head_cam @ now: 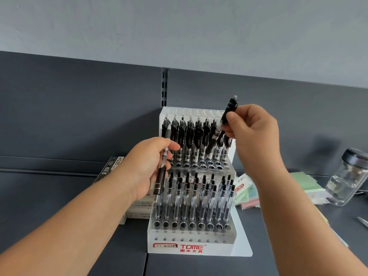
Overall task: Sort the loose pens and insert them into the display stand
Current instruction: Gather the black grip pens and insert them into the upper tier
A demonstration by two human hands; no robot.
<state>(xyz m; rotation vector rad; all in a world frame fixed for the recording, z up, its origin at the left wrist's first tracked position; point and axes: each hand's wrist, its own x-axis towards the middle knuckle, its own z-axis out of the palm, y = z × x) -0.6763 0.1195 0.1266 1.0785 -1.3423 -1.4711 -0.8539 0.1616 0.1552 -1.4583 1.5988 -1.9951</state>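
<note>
Right hand is pinching a black-clipped clear plastic pen near its top, holding it tilted over the right end of the upper row of the white tiered display stand. Left hand is gripping a second black-and-clear pen, fingers curled round it, before the stand's left side.

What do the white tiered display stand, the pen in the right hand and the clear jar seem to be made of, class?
White tiered display stand: likely glossy acrylic or plastic; translucent steps, drilled holes.
Black-and-clear pen in the right hand: plastic; see-through barrel, matt black clip end.
Clear dark-lidded jar: glass or clear plastic, uncertain; bright reflections.
</note>
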